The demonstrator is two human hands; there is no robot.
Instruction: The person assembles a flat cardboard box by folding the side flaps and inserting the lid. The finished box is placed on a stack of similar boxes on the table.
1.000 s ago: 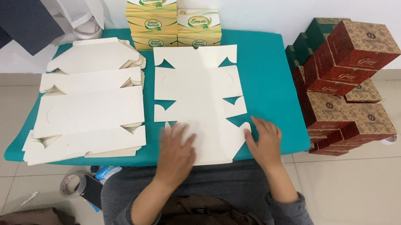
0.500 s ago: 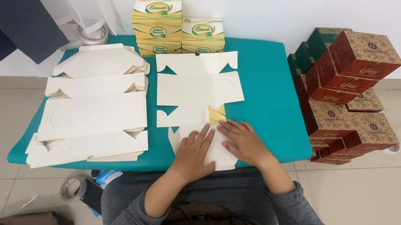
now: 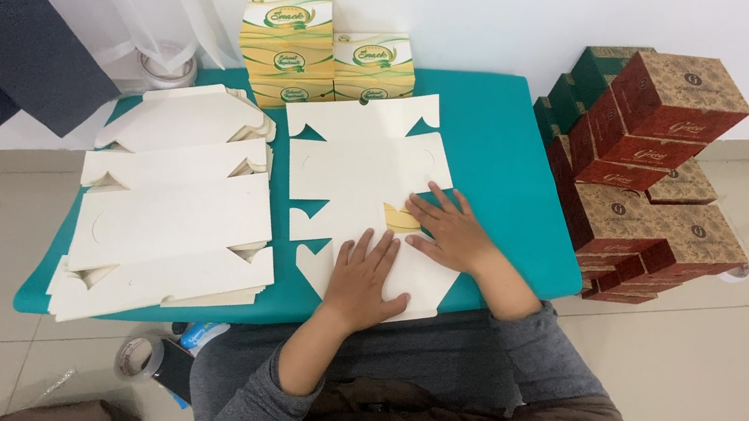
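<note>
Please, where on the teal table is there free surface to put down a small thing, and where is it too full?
The teal table is bare along its right side, between the flat box blank and the stacked red-brown boxes. The left half is crowded by the pile of white blanks. Both hands, left hand and right hand, press the blank's near end.
</note>
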